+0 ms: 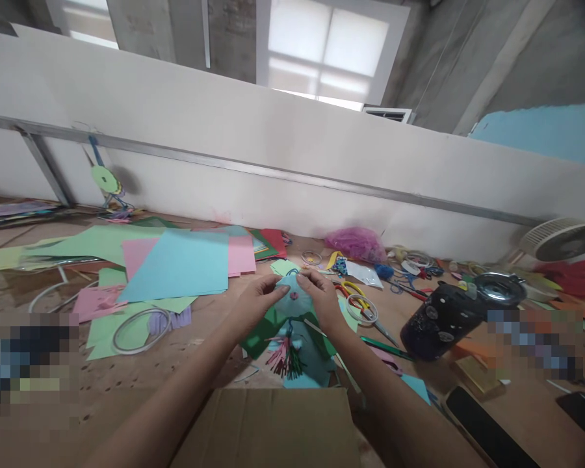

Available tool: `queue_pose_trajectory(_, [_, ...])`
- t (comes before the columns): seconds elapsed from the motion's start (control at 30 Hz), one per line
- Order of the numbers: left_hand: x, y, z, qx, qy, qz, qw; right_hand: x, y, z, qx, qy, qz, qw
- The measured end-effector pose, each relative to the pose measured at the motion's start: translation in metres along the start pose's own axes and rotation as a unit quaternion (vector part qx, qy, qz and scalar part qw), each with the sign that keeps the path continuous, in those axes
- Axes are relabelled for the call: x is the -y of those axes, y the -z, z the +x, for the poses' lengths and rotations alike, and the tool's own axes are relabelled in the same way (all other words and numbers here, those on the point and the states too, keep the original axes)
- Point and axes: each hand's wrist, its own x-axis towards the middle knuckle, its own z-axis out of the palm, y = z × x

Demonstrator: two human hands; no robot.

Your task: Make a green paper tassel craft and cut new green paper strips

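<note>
Between my hands is a light blue round paper ornament (295,304) with a small dark reddish spot at its middle. A fringed paper tassel (285,359) in pink and dark green hangs below it on blue string. My left hand (259,300) is closed on the ornament's upper left edge, thumb in front. On the upper right edge, my right hand (322,300) pinches near a loop of blue string (292,272) at the top. Dark green paper (259,335) lies under the ornament. The fingertips behind the disc are hidden.
A cardboard piece (273,429) is closest to me. Coloured paper sheets (180,263) spread left, with a white ring (141,330). Scissors (358,296), a black canister (439,322) and a fan (563,239) are right. A similar ornament (106,179) hangs on the white partition.
</note>
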Motion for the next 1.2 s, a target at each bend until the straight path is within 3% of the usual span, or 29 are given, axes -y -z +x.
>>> queue_pose_trajectory(0.13, [0.000,0.001,0.000,0.001,-0.010,0.068,0.998,0.005,0.002,0.001,-0.003,-0.009,0.000,1.000])
queue_pose_trajectory(0.27, [0.000,0.001,-0.001,0.003,-0.001,0.065,0.998,0.006,0.002,0.002,-0.021,-0.016,0.060,0.998])
queue_pose_trajectory(0.43, [0.005,0.000,-0.001,0.024,0.003,0.058,0.998,0.010,0.004,0.008,-0.019,-0.084,0.133,0.987])
queue_pose_trajectory(0.6, [0.015,0.002,0.001,0.040,0.028,0.035,0.998,0.029,0.013,0.012,-0.015,-0.096,0.186,0.978])
queue_pose_trajectory(0.73, [0.008,0.003,0.000,0.035,0.041,0.016,0.998,0.049,0.018,0.011,0.013,-0.063,0.179,0.982])
queue_pose_trajectory(0.87, [0.000,0.005,-0.001,0.051,0.051,-0.003,0.997,0.079,0.014,0.021,0.083,-0.021,0.092,0.992])
queue_pose_trajectory(0.97, [0.002,0.008,0.001,0.085,0.049,-0.069,0.993,0.116,0.009,0.038,0.157,0.000,0.010,0.987])
queue_pose_trajectory(1.2, [-0.011,0.010,-0.004,0.121,0.095,-0.115,0.981,0.205,0.001,0.060,0.135,0.091,-0.026,0.986])
